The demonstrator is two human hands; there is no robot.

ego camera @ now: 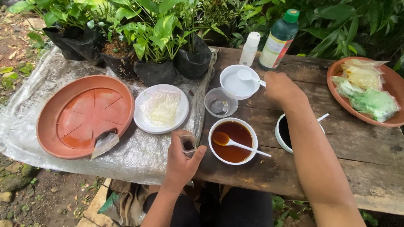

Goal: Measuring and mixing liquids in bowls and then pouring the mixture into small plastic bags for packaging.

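Left hand [181, 162] gripping small clear bag [187, 144] upright between fingers [198, 152], just left of brown-liquid bowl [232, 140] on counter [370, 159]. Right hand [281, 87] curling fingers onto white spoon [250, 76] lying in white bowl [235, 86].

Bowl of liquid [232, 141] as landmark: spoon [235, 143] in it, plate [161, 108] left, clear cup [220, 102] behind, saucer [84, 116] far left, bottle [278, 40] behind right.

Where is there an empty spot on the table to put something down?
Bare wood lies between the dark cup and the tray of bags, and along the table's near right edge. It is crowded around the brown bowl, white bowl and clear cup.
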